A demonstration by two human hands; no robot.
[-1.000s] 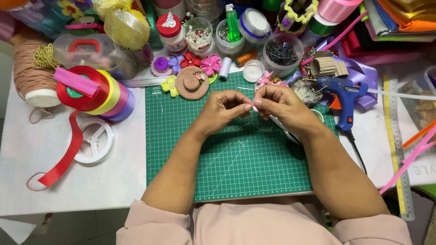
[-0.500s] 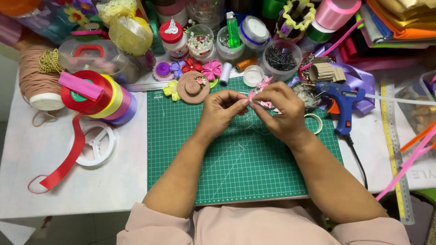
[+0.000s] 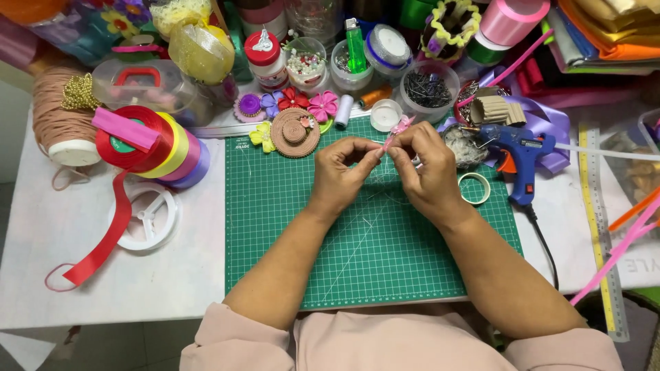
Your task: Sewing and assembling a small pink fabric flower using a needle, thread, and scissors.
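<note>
1. Several ribbon spools [image 3: 148,145] sit left of the green cutting mat [image 3: 371,254]; a blue glue gun [image 3: 517,154] and a tape ring [image 3: 474,188] lie just right of the hands.
2. The white counter [image 3: 82,275] is crowded along its far edge with jars and fabric flowers [image 3: 302,104].
3. Both forearms reach in over the mat.
4. The left hand [image 3: 340,175] and right hand [image 3: 430,172] meet fingertip to fingertip, each grip pinched on a small pink ribbon piece [image 3: 397,129] above the mat's far edge.

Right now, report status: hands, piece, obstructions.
Left hand and right hand both pinching pink ribbon piece. Held above green mat. Glue gun right, apart.
</note>
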